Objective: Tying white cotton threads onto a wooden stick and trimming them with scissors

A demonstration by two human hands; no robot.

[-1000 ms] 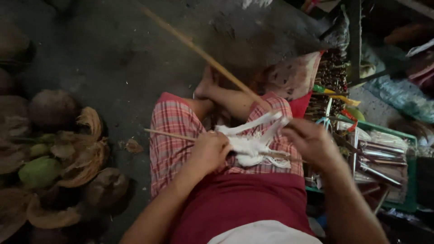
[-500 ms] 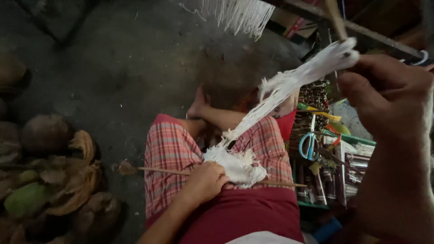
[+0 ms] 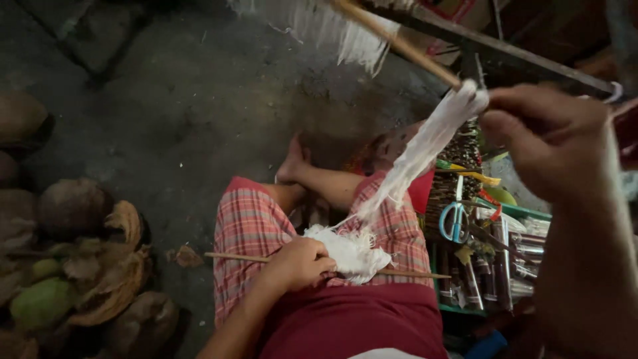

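On the lap, across plaid shorts point(image 3: 252, 229), 1 thin wooden stick point(image 3: 232, 256) lies crosswise with a wad of white fibre point(image 3: 352, 252) bunched on it; left hand point(image 3: 299, 262) rests on that wad, fingers curled and pressed together over stick and fibre; right hand point(image 3: 545, 136) is raised near the camera, thumb and fingers pinching the top end of 1 long white strip point(image 3: 419, 156) that runs taut down to the wad; 1 longer stick point(image 3: 399, 43) crosses the top of the view, a white fringe point(image 3: 319, 23) hanging from it just beside the pinch; whether strip and long stick touch cannot be told. Handling note, as a judgement: the strip looks best kept under even tension, the left hand anchoring the wad firmly so the stick does not roll, the pull in line with the strands so they neither tear nor tangle. Surroundings: coconut husks point(image 3: 100, 266) on the floor to the left; green tray point(image 3: 492, 266) to the right holding blue-handled scissors point(image 3: 455, 216) and metal tools.
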